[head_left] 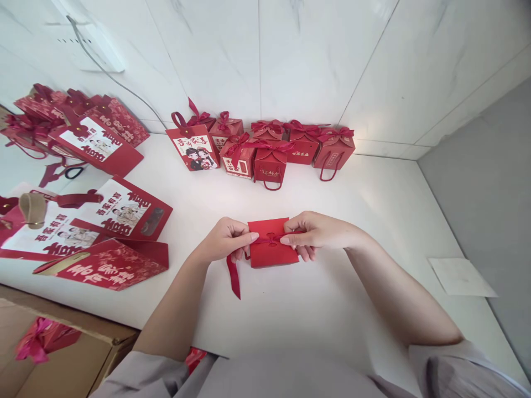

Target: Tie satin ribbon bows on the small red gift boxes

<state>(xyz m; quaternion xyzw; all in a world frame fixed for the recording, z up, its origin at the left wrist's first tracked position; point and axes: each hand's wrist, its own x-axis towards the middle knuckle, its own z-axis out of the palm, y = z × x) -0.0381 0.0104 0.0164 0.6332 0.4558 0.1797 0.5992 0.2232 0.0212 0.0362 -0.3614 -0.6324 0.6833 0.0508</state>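
Note:
A red gift box (271, 257) lies between my hands on the white table, its top facing me. A dark red ribbon (271, 239) crosses the top and looks knotted or crossed at the middle. My left hand (228, 239) pinches the ribbon at the box's left edge, thumb on top; a loose ribbon tail hangs below it. On the right side, my right hand (309, 235) pinches the ribbon between thumb and fingers, close to the middle. Its other fingers curl around the box's right edge.
Several small red boxes with bows (269, 160) stand along the tiled wall. Larger red gift bags (120, 210) crowd the left side. A cardboard box (95, 331) holding a red bowed box sits at lower left. White paper (460, 276) lies at right. A grey cable (120, 83) runs down the wall.

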